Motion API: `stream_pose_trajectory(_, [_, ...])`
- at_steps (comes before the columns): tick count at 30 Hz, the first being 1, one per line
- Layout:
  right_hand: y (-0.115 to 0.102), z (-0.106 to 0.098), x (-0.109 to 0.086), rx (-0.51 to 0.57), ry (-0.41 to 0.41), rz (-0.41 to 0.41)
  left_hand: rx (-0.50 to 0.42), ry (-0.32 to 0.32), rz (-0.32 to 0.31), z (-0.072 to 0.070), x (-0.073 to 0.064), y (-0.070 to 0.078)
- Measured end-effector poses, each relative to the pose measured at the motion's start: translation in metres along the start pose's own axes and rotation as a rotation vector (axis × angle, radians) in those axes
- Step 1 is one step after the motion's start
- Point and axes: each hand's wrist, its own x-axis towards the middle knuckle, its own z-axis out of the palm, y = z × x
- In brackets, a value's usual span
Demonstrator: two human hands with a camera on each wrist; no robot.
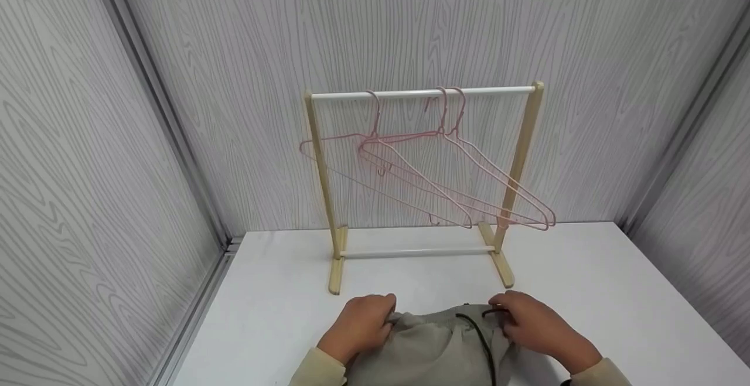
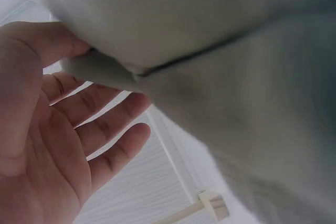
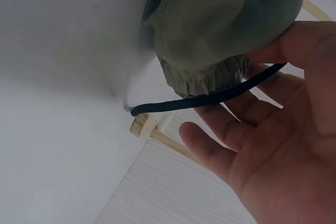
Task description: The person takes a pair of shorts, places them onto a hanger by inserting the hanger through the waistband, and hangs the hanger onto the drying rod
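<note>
Grey-green drawstring pants [image 1: 430,348] are at the bottom of the head view, gathered waistband away from me; the lower part runs out of frame. My left hand [image 1: 362,323] pinches the waistband's left end between thumb and fingers. At the right end, my right hand [image 1: 536,327] pinches it too. A black drawstring [image 1: 485,342] hangs down the front, and another length passes by my right hand. In the left wrist view, the cloth [image 2: 157,24] covers much of the frame. The right wrist view shows the elastic waistband [image 3: 205,80] with the dark cord across my fingers.
Beyond the pants, a wooden rack [image 1: 322,169] with a white rail [image 1: 404,93] stands on the white table [image 1: 263,304]. Three pink wire hangers [image 1: 422,184] hang from the rail. Wood-patterned panels [image 1: 234,81] enclose the back and both sides.
</note>
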Motion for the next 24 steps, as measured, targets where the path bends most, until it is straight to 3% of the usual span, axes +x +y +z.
stream_pose_trajectory(8, [-0.023,-0.027,-0.005,-0.022,0.086,0.022,-0.007,0.068,-0.038,-0.029,-0.005,0.002])
stream_pose_trajectory(18, [-0.064,-0.057,-0.017,-0.197,0.424,-0.129,-0.097,0.402,0.014,-0.081,-0.018,0.01])
stream_pose_trajectory(24, [-0.082,-0.075,-0.022,-0.274,0.56,-0.224,-0.111,0.552,0.059,-0.105,-0.024,0.015])
